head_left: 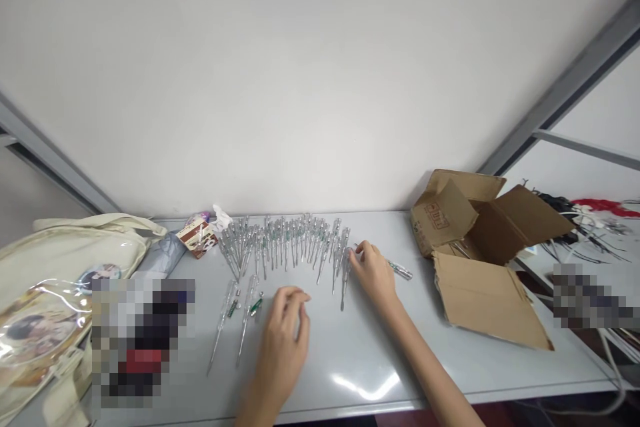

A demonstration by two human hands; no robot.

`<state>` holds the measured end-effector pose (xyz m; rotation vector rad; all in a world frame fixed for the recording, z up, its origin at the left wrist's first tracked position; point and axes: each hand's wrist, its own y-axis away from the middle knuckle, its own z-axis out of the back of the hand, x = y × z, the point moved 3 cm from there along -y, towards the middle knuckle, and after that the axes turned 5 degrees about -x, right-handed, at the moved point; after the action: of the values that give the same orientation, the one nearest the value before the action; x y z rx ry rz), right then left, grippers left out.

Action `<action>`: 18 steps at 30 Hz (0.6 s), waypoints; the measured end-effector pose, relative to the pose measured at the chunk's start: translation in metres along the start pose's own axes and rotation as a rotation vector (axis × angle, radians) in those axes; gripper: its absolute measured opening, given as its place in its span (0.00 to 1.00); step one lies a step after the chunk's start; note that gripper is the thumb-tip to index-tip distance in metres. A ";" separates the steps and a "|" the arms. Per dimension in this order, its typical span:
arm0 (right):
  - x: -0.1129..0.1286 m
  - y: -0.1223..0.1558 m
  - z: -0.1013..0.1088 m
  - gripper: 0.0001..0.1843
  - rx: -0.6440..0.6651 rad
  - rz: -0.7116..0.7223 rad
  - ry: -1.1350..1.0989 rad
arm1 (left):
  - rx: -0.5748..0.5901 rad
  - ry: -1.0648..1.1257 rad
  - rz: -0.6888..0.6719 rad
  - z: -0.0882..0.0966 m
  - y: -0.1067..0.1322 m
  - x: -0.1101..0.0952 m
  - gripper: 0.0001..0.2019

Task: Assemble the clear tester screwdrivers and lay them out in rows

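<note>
Many voltage-tester screwdrivers (pixel 287 240) with clear handles and thin metal shafts lie in a fanned row across the table. My right hand (pixel 374 275) is at the row's right end, its fingers pinched at the handle of one tester screwdriver (pixel 345 283). Beyond that wrist lies another tester (pixel 400 270), partly hidden by the hand. My left hand (pixel 287 330) hovers over the table, fingers loosely bent, thumb apart, holding nothing. To its left are two separate testers (pixel 223 327) with small green parts and springs (pixel 256 307) beside them.
An open cardboard box (pixel 445 220) with spread flaps stands on the right. A cream bag (pixel 75 247), a grey pouch (pixel 163 253) and a small brown packet (pixel 199 238) are on the left. Cables (pixel 575 227) lie at far right. A white wall (pixel 300 80) rises behind.
</note>
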<state>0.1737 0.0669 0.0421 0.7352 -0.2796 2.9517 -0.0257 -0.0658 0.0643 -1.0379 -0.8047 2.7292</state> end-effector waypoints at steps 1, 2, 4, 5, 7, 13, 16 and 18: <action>0.001 -0.002 -0.002 0.10 0.029 -0.023 0.025 | 0.052 0.027 -0.026 -0.010 -0.004 -0.007 0.13; 0.003 -0.002 -0.005 0.10 0.051 -0.043 0.035 | 0.102 0.044 -0.046 -0.020 -0.008 -0.012 0.13; 0.007 -0.002 -0.009 0.10 0.067 -0.076 0.025 | 0.187 0.059 -0.080 -0.039 -0.014 -0.018 0.13; 0.007 -0.002 -0.010 0.10 0.066 -0.090 0.013 | 0.219 0.062 -0.093 -0.047 -0.017 -0.018 0.13; 0.005 -0.001 -0.010 0.09 0.078 -0.107 -0.027 | 0.252 0.078 -0.091 -0.057 -0.019 -0.015 0.13; -0.011 0.014 0.000 0.14 0.316 0.038 -0.393 | 0.313 0.203 -0.074 -0.054 -0.014 -0.011 0.18; -0.002 0.038 0.007 0.17 0.522 0.110 -0.788 | 0.383 0.230 -0.122 -0.053 -0.011 -0.014 0.28; 0.009 0.055 0.015 0.16 0.537 0.134 -0.893 | 0.407 0.217 -0.150 -0.057 -0.009 -0.013 0.26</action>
<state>0.1656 0.0099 0.0512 2.1356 0.4598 2.5951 0.0203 -0.0369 0.0413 -1.1004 -0.2638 2.4514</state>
